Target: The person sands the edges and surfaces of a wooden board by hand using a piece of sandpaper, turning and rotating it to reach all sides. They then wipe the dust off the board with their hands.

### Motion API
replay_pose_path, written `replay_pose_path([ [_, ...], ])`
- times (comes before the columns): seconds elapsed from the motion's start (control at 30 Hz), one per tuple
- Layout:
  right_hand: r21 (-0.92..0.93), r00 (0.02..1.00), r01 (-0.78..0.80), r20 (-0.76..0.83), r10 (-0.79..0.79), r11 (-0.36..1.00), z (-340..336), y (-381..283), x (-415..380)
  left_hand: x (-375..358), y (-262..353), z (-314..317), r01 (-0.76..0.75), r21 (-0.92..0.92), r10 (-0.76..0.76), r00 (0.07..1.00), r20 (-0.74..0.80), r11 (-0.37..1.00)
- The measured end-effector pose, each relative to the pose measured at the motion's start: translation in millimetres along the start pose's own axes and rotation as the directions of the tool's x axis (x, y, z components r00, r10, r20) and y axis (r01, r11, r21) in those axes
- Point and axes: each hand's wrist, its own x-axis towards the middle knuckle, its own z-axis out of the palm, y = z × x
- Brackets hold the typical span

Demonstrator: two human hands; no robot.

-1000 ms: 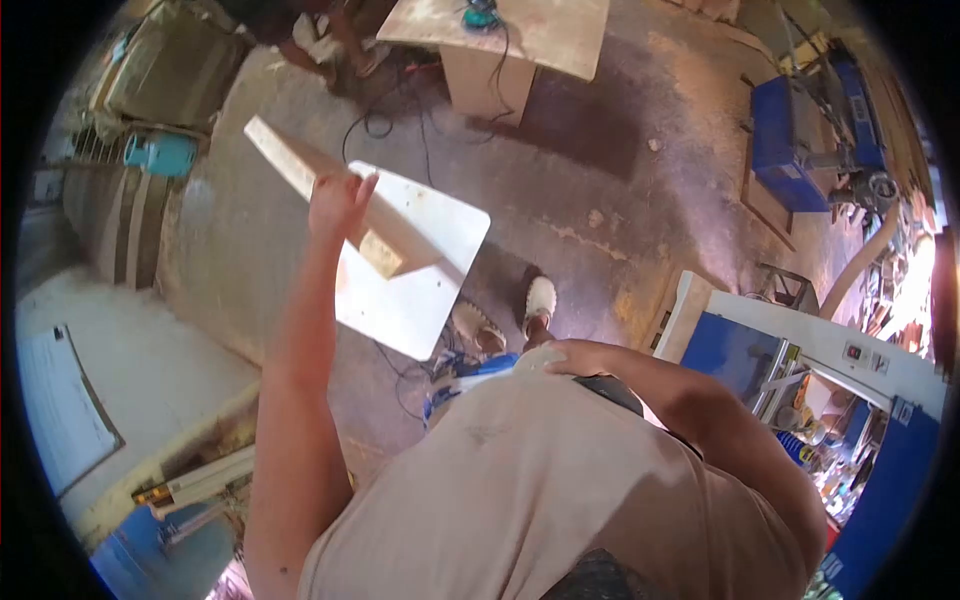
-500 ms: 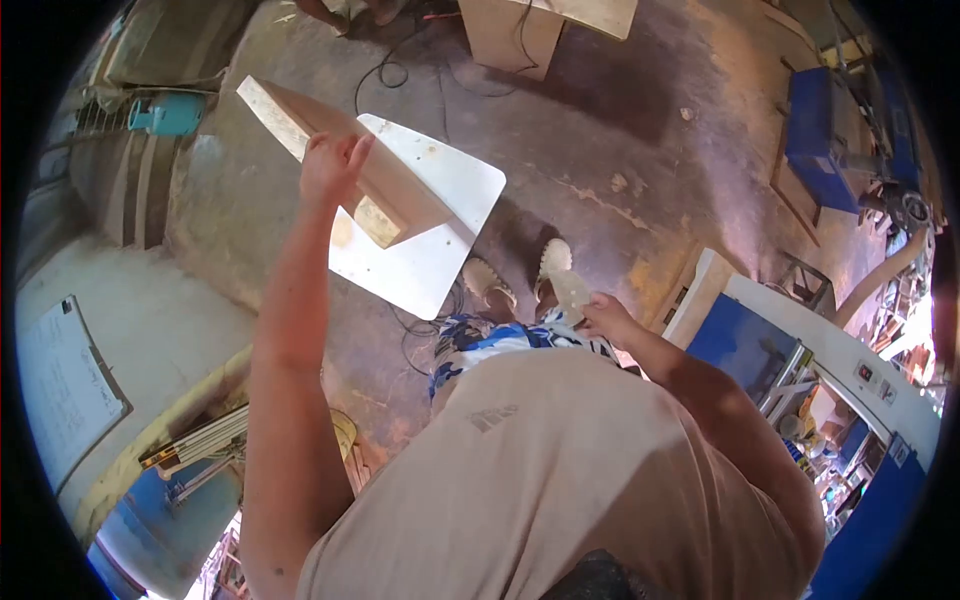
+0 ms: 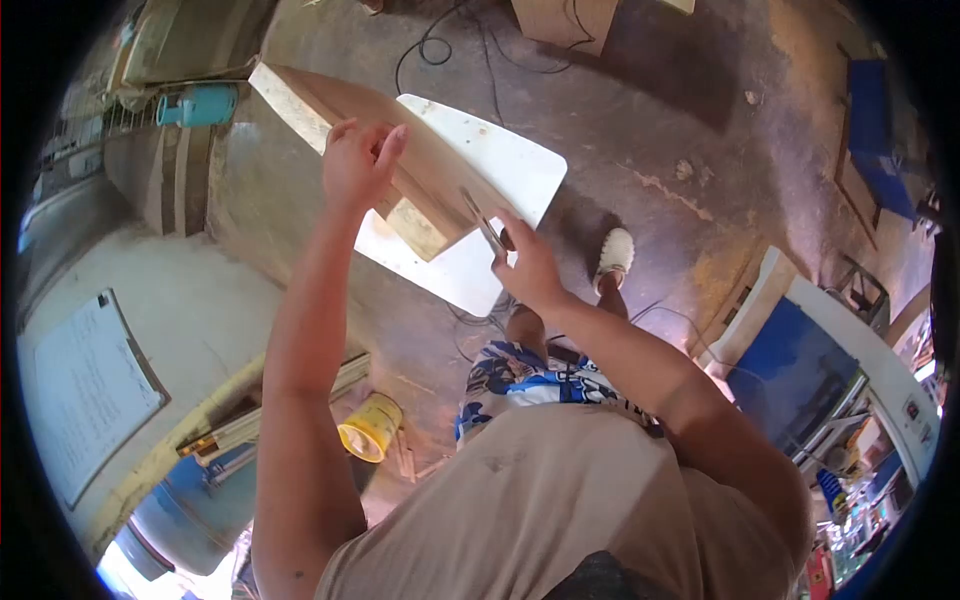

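A thick wooden panel point(image 3: 410, 150) with a pale raw edge lies slanted over a white board with rounded corners point(image 3: 525, 165). My left hand point(image 3: 360, 165) is closed at the panel's upper edge, fingers curled and thumb raised. In my right hand point(image 3: 528, 265) is a thin flat plate point(image 3: 485, 225), pinched between thumb and fingers. Its far end is against or very close to the panel's brown face near the lower corner. Seen nearly edge-on, the plate hides most of its shape.
Black cables point(image 3: 430, 50) trail over the concrete floor. To the left are a yellow bucket point(image 3: 370, 427), a whiteboard with writing point(image 3: 90, 395) and a teal gas cylinder point(image 3: 198, 105). A blue-and-white cabinet point(image 3: 790, 360) stands at the right.
My right hand has risen from beside my leg to the panel, bringing the plate with it. My left hand stays at the panel's edge. The view has shifted, and one foot has gone out of sight.
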Motion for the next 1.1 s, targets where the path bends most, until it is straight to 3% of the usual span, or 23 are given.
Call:
replay_pose_path([
  [0.03, 0.010, 1.000, -0.010, -0.015, 0.011, 1.000, 6.5, -6.7, -4.1, -3.5, -3.7, -0.1, -0.059, -0.072, 0.061, 0.997, 0.035, 0.996],
  [0.1, -0.142, 0.998, 0.028, 0.061, -0.019, 0.990, 20.7, -15.7, -9.9, -7.8, -11.5, -5.9, -0.134, -0.148, 0.147, 0.986, 0.076, 0.980],
  [0.13, -0.089, 0.998, 0.048, 0.039, -0.045, 0.995, 30.9, -10.6, -10.0, -7.6, -15.8, -15.4, -0.399, -0.114, 0.412, 0.901, 0.137, 0.910],
  [0.17, -0.089, 0.999, 0.042, 0.018, -0.041, 0.995, 37.8, -4.6, -9.1, -4.8, -18.6, -22.8, -0.634, -0.096, 0.639, 0.744, 0.195, 0.767],
  [0.2, -0.123, 0.990, 0.119, -0.065, -0.128, 0.985, 39.8, -2.7, -6.3, 0.1, -14.5, -30.8, -0.650, -0.099, 0.656, 0.730, 0.194, 0.753],
  [0.23, -0.162, 0.968, 0.184, -0.140, -0.207, 0.970, 41.4, -2.2, -6.5, 3.2, -8.9, -39.6, -0.730, -0.083, 0.721, 0.641, 0.262, 0.679],
  [0.27, -0.121, 0.963, 0.211, -0.147, -0.228, 0.970, 41.6, -1.9, -6.0, 6.1, -7.6, -41.6, -0.798, -0.074, 0.770, 0.546, 0.329, 0.598],
  [0.3, -0.123, 0.962, 0.206, -0.158, -0.224, 0.971, 46.0, 2.6, -3.2, 8.7, -11.8, -36.6, -0.805, -0.078, 0.777, 0.537, 0.328, 0.588],
  [0.37, -0.036, 0.913, 0.308, -0.268, -0.306, 0.951, 61.1, 5.8, 1.7, 7.8, -24.2, -29.0, -0.792, -0.037, 0.755, 0.566, 0.331, 0.610],
  [0.5, -0.076, 0.952, 0.231, -0.189, -0.242, 0.970, 72.5, -0.9, 3.8, 6.4, -27.6, -27.7, -0.782, 0.022, 0.731, 0.593, 0.338, 0.623],
  [0.57, -0.029, 0.896, 0.366, -0.257, -0.361, 0.930, 59.8, -22.7, 2.5, 10.2, -22.3, -28.0, -0.786, 0.022, 0.740, 0.591, 0.322, 0.618],
  [0.63, 0.047, 0.916, 0.329, -0.260, -0.307, 0.943, 45.1, -38.0, 5.1, 11.6, -18.4, -23.0, -0.791, 0.010, 0.751, 0.585, 0.306, 0.612],
  [0.73, 0.110, 0.912, 0.330, -0.293, -0.287, 0.937, 20.9, -35.4, 22.2, 13.5, -2.2, -15.0, -0.730, 0.048, 0.707, 0.675, 0.214, 0.682],
  [0.8, 0.061, 0.886, 0.406, -0.272, -0.376, 0.912, -0.3, -30.3, 36.6, 11.5, 4.7, -9.8, -0.697, 0.045, 0.678, 0.709, 0.195, 0.716],
  [0.9, 0.036, 0.893, 0.376, -0.280, -0.352, 0.926, -22.1, -30.5, 46.6, 16.7, 19.0, -3.4, -0.673, 0.055, 0.661, 0.736, 0.146, 0.738],
  [1.1, 0.070, 0.905, 0.319, -0.319, -0.281, 0.945, -53.9, -32.9, 34.3, 22.1, 52.5, 2.1, -0.608, 0.015, 0.593, 0.779, 0.203, 0.794],
])
